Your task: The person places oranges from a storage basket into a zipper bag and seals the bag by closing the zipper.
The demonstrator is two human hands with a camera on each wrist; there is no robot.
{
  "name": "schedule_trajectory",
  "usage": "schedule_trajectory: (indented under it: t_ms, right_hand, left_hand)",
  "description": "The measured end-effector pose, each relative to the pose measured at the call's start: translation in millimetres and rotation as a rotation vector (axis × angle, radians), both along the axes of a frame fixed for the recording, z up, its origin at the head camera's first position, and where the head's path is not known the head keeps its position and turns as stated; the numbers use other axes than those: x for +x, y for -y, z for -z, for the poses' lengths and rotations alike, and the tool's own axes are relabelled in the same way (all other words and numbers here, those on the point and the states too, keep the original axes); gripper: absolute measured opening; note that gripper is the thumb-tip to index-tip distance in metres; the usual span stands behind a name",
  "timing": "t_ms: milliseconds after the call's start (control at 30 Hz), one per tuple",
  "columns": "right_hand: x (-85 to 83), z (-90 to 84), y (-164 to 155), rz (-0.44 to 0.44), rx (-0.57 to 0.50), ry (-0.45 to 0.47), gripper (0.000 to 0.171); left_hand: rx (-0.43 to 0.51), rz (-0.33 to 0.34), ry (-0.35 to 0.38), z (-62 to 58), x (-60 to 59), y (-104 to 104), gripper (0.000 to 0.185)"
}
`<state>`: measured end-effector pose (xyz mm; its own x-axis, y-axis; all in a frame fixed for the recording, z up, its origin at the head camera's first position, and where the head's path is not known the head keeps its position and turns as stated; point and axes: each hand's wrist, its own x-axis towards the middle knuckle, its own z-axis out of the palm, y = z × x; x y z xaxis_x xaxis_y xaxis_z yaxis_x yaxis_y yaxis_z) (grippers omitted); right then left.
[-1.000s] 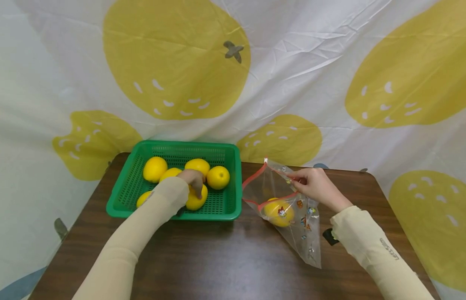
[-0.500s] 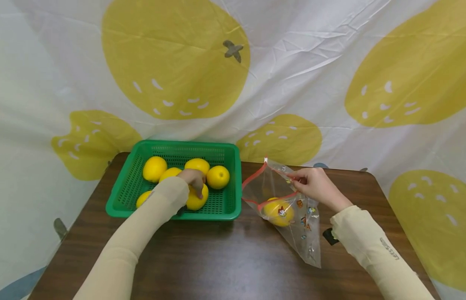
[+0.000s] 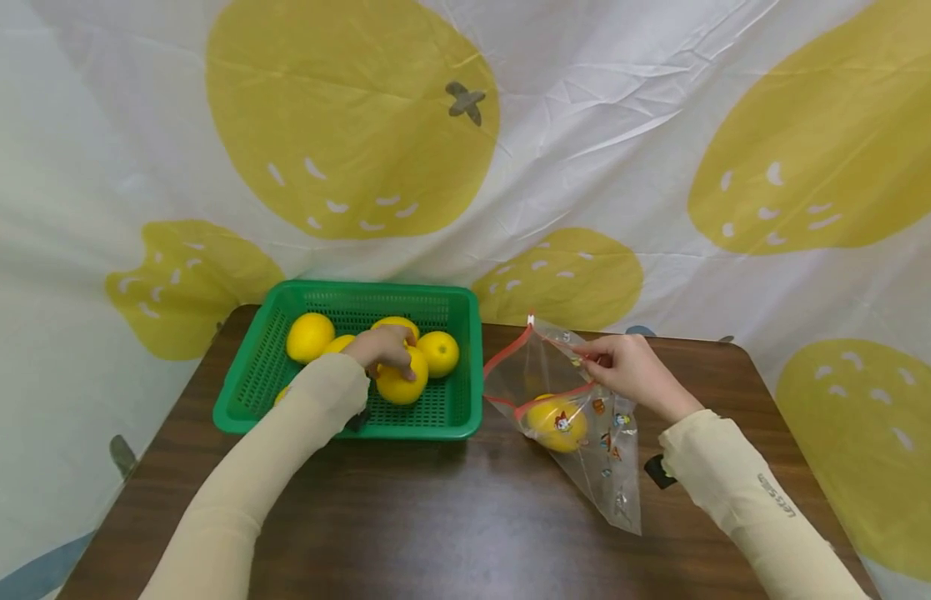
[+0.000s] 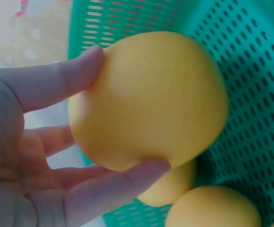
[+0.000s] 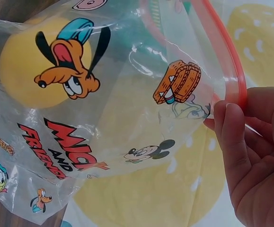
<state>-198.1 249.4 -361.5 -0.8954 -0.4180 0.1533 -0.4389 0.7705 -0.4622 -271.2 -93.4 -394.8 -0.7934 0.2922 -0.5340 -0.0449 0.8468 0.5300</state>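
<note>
My left hand (image 3: 385,347) grips a yellow lemon (image 3: 402,380) between thumb and fingers, over the green basket (image 3: 465,417). In the left wrist view that lemon (image 4: 151,99) fills the middle, with the thumb on one side and fingertips on the other. My right hand (image 3: 641,372) pinches the red-edged opening of a clear zip bag (image 3: 615,467) printed with cartoon figures. The bag's mouth gapes toward the basket, and one lemon (image 3: 555,425) lies inside. In the right wrist view the thumb and a finger press the red zip strip (image 5: 236,80).
Several more lemons sit in the basket, one at the left (image 3: 310,337) and one at the right (image 3: 438,354). Both basket and bag are on a dark wooden table (image 3: 465,517). A fruit-printed white cloth (image 3: 585,150) hangs behind it.
The left hand has shifted up and slightly right, lifting the lemon with it. The right hand and the bag have stayed in place.
</note>
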Motion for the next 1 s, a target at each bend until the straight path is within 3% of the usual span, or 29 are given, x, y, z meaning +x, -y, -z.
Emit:
schedule_trajectory:
  t_ms: [300, 533, 700, 1000]
  right_hand:
    - [0.6, 0.5, -0.5, 0.006, -0.002, 0.003, 0.022]
    - [1.5, 1.3, -0.5, 0.014, -0.007, 0.014, 0.021]
    - [1.5, 2.3, -0.3, 0.007, -0.013, 0.009, 0.021]
    - [2.4, -0.6, 0.5, 0.012, -0.011, 0.007, 0.021]
  left_hand:
    - [0.163, 0.009, -0.113, -14.2, 10.2, 6.3, 0.061]
    - [0.308, -0.027, -0.137, -17.7, 14.6, 2.0, 0.061]
    - [0.419, -0.089, -0.119, -17.5, 18.6, -5.1, 0.063]
    - [0.616, -0.191, -0.007, -17.1, 21.7, -24.3, 0.063]
